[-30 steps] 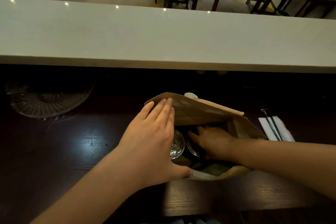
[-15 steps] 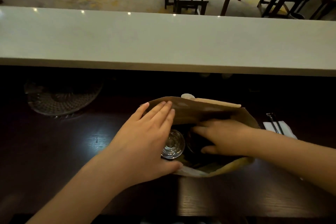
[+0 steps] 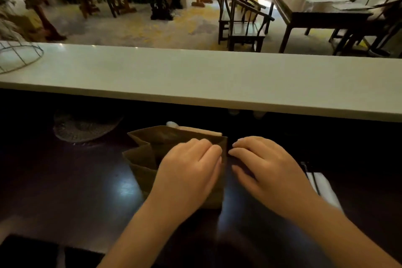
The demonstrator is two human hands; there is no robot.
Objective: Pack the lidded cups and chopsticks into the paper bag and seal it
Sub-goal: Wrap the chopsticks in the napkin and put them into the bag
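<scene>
The brown paper bag [image 3: 143, 159] stands on the dark table, its top folded over and flattened. My left hand [image 3: 189, 172] lies across the folded top, fingers together, pressing it down. My right hand [image 3: 263, 165] is at the bag's right edge, its fingertips curled against the fold. The cups are out of sight inside the bag. A pair of dark chopsticks [image 3: 310, 172] lies on a white napkin [image 3: 326, 187] to the right, partly hidden behind my right forearm.
A patterned glass dish [image 3: 84, 128] sits on the table at the back left. A raised white counter [image 3: 195, 76] runs across just behind the bag, with a wire basket [image 3: 17, 56] at its left end. Something small and white [image 3: 173, 124] shows behind the bag.
My right hand has come out of the bag to its right edge. The open mouth has been folded down, hiding the cups. My left hand moved onto the folded top.
</scene>
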